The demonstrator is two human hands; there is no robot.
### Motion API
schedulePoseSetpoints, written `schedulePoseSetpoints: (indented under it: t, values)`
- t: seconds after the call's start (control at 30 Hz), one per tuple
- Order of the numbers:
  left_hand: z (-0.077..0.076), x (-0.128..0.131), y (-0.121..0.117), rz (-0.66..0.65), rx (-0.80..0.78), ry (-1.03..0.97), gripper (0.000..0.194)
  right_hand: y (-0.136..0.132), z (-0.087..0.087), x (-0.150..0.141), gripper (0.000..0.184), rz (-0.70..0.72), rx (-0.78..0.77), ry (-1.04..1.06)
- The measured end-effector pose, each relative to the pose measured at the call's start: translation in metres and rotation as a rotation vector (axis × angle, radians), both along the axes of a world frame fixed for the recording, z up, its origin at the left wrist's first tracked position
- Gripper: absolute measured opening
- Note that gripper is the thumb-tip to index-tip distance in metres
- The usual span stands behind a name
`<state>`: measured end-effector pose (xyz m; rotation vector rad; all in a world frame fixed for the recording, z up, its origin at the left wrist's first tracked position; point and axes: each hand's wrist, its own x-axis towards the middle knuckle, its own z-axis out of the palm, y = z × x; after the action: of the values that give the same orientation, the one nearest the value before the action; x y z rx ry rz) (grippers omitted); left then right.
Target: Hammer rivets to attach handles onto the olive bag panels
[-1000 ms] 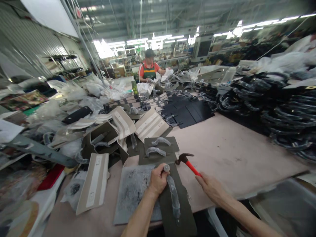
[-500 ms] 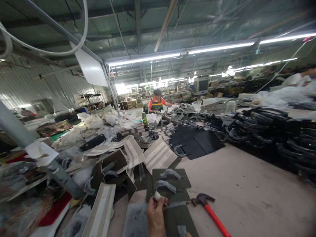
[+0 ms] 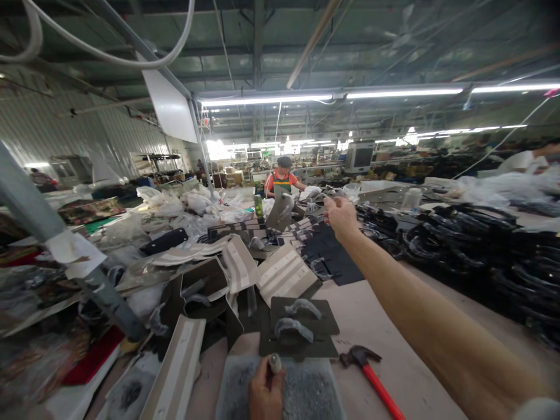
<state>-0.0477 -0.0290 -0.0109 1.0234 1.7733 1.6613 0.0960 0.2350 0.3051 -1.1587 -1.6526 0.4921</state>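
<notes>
My left hand (image 3: 266, 389) is closed round a small cylindrical tool with a rounded, shiny end (image 3: 275, 363). It rests over a scuffed grey slab (image 3: 312, 388) at the bench's near edge. My right hand (image 3: 342, 217) reaches far forward over the pile, its fingers apart, with no object visible in them. Left of its fingertips, a dark olive panel with a plastic-wrapped handle (image 3: 280, 209) stands tilted, apparently in the air and apart from the hand. Two similar panels (image 3: 301, 344) with wrapped handles lie overlapped just beyond the slab.
A claw hammer with a red handle (image 3: 380, 388) lies right of the slab. Beige-striped panels (image 3: 286, 274) are heaped ahead; black panels (image 3: 326, 256) and black wrapped handles (image 3: 455, 233) lie to the right. A metal post (image 3: 65, 245) slants at left. A person (image 3: 284, 178) works across the bench.
The panel on the slab under my left hand is gone from there, baring the slab. My right arm has swung forward, and a panel now tilts above the far pile. My left hand shifted slightly down.
</notes>
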Motion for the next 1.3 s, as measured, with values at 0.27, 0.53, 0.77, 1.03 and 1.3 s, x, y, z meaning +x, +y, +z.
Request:
schedulePoseSetpoints:
  t: [0.27, 0.53, 0.77, 1.03, 1.3]
  values:
    - [0.002, -0.007, -0.003, -0.122, -0.061, 0.072, 0.022, -0.075, -0.209, -0.025, 0.023, 0.19, -0.29, -0.537]
    - [-0.001, -0.006, -0.001, -0.134, -0.075, 0.059, 0.02, -0.125, -0.244, -0.03, 0.033, 0.339, -0.147, -0.976]
    - [0.001, -0.007, 0.001, -0.105, -0.077, 0.051, 0.023, -0.099, -0.211, -0.036, 0.032, 0.324, -0.283, -0.97]
    - [-0.004, -0.008, -0.001, 0.002, -0.032, -0.088, 0.022, -0.175, -0.188, 0.015, 0.044, 0.195, -0.189, -0.678]
    - [0.008, 0.007, -0.002, 0.039, 0.047, -0.138, 0.028, -0.281, -0.272, 0.042, 0.05, 0.182, -0.361, -0.647]
